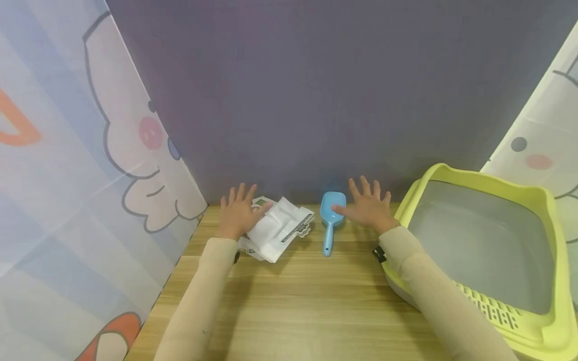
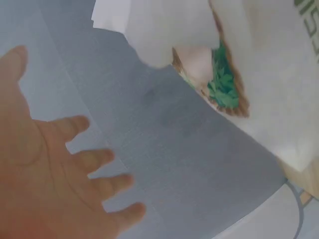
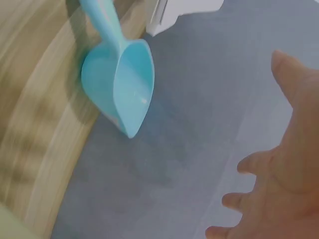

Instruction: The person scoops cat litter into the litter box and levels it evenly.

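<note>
My left hand (image 1: 239,215) is spread with straight fingers, over the left side of a white printed paper bag (image 1: 275,225). In the left wrist view the palm faces the bag (image 2: 269,64), with nothing in the fingers. A light blue scoop (image 1: 333,206) lies on the table right of the bag, its handle toward me. My right hand (image 1: 368,205) is spread beside it, the thumb overlapping the scoop's bowl in the head view. In the right wrist view a gap shows between the scoop (image 3: 132,79) and the hand (image 3: 284,179), which holds nothing.
A large yellow-rimmed litter box (image 1: 560,260) with a grey inside stands at the right, under my right forearm. The wooden table (image 1: 289,311) ends at a dark grey wall (image 1: 316,100). Cartoon-printed curtains (image 1: 58,150) hang at both sides.
</note>
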Demonstrator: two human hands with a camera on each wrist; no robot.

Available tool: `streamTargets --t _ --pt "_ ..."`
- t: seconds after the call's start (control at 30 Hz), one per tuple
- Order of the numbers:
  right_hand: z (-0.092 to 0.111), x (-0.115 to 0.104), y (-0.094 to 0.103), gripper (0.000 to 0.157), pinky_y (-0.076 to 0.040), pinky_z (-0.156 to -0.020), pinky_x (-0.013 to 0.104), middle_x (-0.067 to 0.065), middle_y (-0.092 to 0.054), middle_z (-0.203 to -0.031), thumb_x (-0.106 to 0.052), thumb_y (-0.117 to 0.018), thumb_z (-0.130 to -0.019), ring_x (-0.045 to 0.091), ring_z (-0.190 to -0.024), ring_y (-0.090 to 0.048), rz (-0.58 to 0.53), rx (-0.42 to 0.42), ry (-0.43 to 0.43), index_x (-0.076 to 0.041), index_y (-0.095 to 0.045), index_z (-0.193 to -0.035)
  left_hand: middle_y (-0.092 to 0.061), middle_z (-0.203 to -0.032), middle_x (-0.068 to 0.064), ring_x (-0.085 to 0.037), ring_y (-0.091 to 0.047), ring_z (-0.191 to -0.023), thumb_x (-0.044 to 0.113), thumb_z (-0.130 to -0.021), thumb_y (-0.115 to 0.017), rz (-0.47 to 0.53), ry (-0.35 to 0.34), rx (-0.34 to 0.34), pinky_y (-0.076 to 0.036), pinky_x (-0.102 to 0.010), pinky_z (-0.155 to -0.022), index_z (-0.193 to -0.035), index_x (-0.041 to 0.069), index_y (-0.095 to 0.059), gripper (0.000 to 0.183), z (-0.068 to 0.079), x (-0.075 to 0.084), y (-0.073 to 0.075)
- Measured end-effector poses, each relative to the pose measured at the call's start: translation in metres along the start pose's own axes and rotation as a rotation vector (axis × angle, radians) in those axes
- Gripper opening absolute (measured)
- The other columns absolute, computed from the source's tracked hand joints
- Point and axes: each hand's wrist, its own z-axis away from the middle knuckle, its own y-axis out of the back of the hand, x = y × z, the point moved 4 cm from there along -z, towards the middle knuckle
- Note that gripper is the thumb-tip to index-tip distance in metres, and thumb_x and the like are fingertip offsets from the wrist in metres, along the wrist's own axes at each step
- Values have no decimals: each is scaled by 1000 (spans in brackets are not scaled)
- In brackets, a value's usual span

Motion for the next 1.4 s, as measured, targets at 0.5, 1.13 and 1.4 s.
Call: streamTargets --t 0.5,1.13,1.4 --pt "14 -26 -50 94 -20 -117 72 35 -35 -157 -52 -61 -93 60 -143 -33 -69 15 12 3 -23 -159 -69 -131 -14 -39 -68 -108 53 -88 -72 81 -76 17 -52 -57 -90 -141 10 -55 71 24 4 -40" --pt "23 -34 -124 28 -57 -67 34 18 -72 -94 -22 -58 -100 25 -79 -71 -808 -40 -107 2 -65 -113 -52 -149 -21 -45 -49 -134 55 -78 -80 119 -38 20 -41 -62 -106 -156 9 -38 100 35 -4 -66" --pt "16 -46 -133 34 -59 -62 29 17 -70 -88 -25 -56 -104 16 -67 -66 -1076 -73 -178 6 -60 -117 -53 -149 -20 -44 -49 -133 52 -77 -83 140 -46 35 -40 -61 -107 -154 10 -43 97 34 -3 -64"
